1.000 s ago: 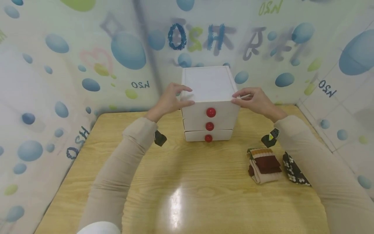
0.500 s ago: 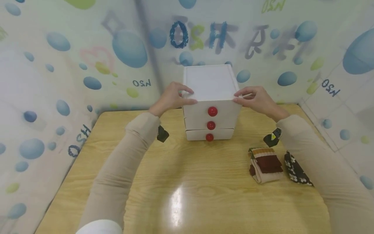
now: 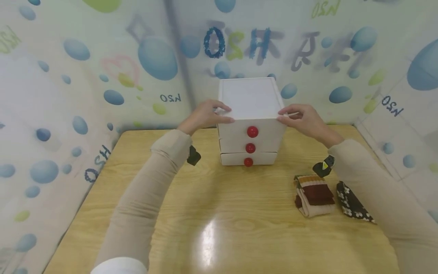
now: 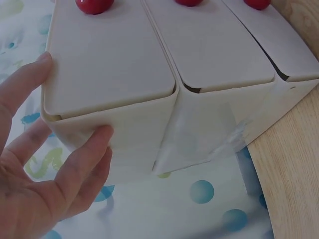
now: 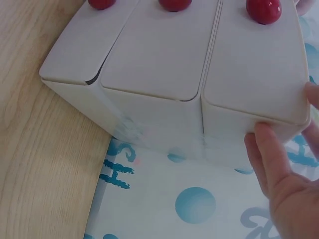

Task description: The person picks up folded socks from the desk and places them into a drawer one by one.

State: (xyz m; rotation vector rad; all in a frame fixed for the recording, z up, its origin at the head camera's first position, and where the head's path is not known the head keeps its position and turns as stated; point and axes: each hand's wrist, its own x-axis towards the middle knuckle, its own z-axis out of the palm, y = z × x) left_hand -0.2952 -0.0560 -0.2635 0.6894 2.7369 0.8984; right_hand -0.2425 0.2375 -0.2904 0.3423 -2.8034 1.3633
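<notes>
A small white drawer unit [image 3: 251, 97] with three stacked drawers stands at the back of the table, a red round knob [image 3: 252, 131] on each front. My left hand [image 3: 207, 114] grips its upper left front corner. In the left wrist view the left thumb [image 4: 32, 74] is at the front edge and other fingers lie along the side. The upper right front corner is held by my right hand [image 3: 302, 118], with two fingers [image 5: 271, 149] against the side in the right wrist view. All three drawers are pushed in, with thin dark gaps at the lower ones.
On the right of the wooden table [image 3: 191, 213] lies a folded cloth [image 3: 316, 196] in brown, cream and mustard. Beside it is a black cloth with white flowers [image 3: 352, 203], partly under the right sleeve [image 3: 369, 182]. A patterned wall [image 3: 198, 87] stands close behind the unit.
The head view has shifted slightly, so everything appears a little further right. Both hands keep their places at the unit's upper corners.
</notes>
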